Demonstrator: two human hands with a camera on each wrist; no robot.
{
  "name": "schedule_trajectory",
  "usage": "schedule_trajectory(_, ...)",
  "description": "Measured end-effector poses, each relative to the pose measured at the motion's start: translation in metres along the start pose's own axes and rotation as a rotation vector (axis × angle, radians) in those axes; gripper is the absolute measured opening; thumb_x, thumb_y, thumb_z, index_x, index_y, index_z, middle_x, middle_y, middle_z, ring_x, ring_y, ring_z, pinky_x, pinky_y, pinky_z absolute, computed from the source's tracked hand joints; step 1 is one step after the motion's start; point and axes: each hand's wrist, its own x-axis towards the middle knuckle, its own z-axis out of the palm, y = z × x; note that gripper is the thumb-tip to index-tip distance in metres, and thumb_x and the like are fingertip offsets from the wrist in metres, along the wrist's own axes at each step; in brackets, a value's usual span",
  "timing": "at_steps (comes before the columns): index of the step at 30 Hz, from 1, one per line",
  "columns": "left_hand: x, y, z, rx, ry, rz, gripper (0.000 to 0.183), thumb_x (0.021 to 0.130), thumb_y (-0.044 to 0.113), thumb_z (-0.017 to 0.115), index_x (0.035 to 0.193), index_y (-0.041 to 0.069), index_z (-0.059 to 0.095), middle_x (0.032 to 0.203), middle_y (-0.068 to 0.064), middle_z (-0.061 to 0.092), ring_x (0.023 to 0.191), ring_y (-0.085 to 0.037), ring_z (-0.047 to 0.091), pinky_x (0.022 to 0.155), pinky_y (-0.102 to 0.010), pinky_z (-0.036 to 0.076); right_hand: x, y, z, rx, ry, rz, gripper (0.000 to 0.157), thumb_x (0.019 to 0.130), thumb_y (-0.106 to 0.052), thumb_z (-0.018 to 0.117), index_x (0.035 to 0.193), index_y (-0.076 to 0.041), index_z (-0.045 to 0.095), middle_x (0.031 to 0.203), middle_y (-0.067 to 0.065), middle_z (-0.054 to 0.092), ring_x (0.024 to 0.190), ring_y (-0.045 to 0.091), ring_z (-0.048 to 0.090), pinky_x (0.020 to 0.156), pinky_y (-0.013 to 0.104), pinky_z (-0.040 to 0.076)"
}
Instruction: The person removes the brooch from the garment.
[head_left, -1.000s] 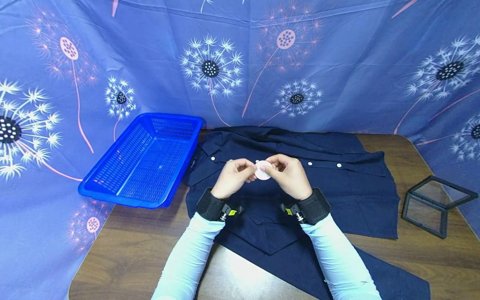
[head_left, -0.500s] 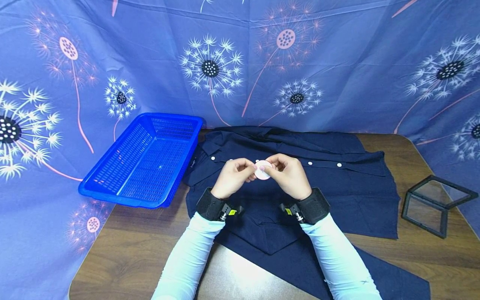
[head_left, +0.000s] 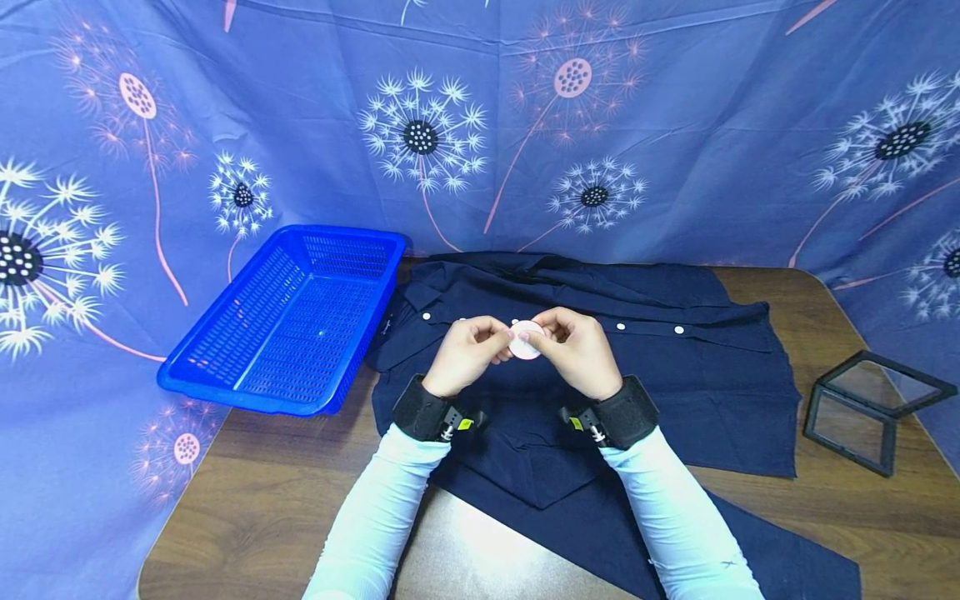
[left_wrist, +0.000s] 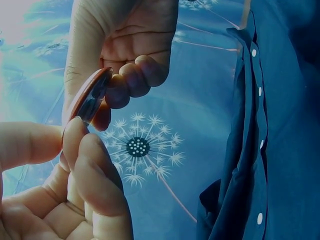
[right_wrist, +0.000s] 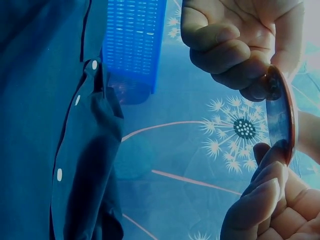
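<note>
A small round badge (head_left: 528, 347), white-faced with a thin reddish rim, is held up between my two hands over a dark navy shirt. My left hand (head_left: 463, 354) pinches its left edge between thumb and fingers. On the opposite edge, my right hand (head_left: 583, 354) does the same, thumb lying on the face. In the left wrist view the badge (left_wrist: 89, 97) appears nearly edge-on. Its shiny metallic back shows in the right wrist view, where the badge (right_wrist: 281, 112) spans both sets of fingertips. Below lies the shirt (head_left: 705, 400), spread out, its white buttons (head_left: 678, 330) in a row.
A blue perforated plastic basket (head_left: 240, 402) stands on the left side of the wooden table (head_left: 247, 500). At the far right is a hinged black frame (head_left: 888, 450) with clear panes, its two halves unfolded. A blue dandelion-print cloth (head_left: 697, 125) hangs behind.
</note>
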Motion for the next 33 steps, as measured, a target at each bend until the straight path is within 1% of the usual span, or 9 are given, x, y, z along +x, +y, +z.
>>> schedule_trajectory(5,0.0,-0.0002,0.0002,-0.003,-0.001,-0.001,0.018,0.096,0.009,0.058,0.092,-0.006,0.067,0.08,-0.019,0.066,0.067,-0.011,0.06,0.064,-0.022,0.053,0.0,0.0001,0.0008,0.003,0.003,0.001,0.018,0.086,-0.018,0.075,0.095,-0.003,0.071,0.071,0.007,0.06,0.062,0.017,0.049,0.052,0.023,0.038)
schedule_trajectory(14,0.0006,-0.0003,0.0008,0.003,0.005,0.014,0.017,0.095,0.007,0.058,0.091,-0.007,0.068,0.08,-0.024,0.067,0.065,-0.01,0.06,0.063,-0.021,0.052,0.0002,0.0007,0.0023,0.0,0.008,0.012,0.017,0.087,-0.019,0.075,0.093,-0.004,0.071,0.07,0.005,0.059,0.061,0.014,0.048,0.051,0.023,0.038)
schedule_trajectory(19,0.0001,0.0012,0.0002,0.009,0.003,0.014,0.018,0.095,0.008,0.058,0.091,-0.006,0.068,0.08,-0.022,0.068,0.066,-0.01,0.06,0.063,-0.021,0.053,-0.0003,-0.001,0.0019,0.006,0.006,0.02,0.019,0.086,-0.022,0.076,0.092,-0.005,0.07,0.07,0.005,0.058,0.061,0.016,0.049,0.051,0.023,0.037)
schedule_trajectory(33,0.0011,-0.0013,-0.0009,0.016,-0.01,0.015,0.018,0.095,0.007,0.057,0.092,-0.006,0.068,0.08,-0.019,0.067,0.066,-0.009,0.061,0.064,-0.022,0.054,-0.0007,-0.0021,0.0011,0.014,0.0,0.029,0.019,0.086,-0.021,0.076,0.093,-0.004,0.07,0.07,0.006,0.057,0.062,0.018,0.049,0.051,0.024,0.037)
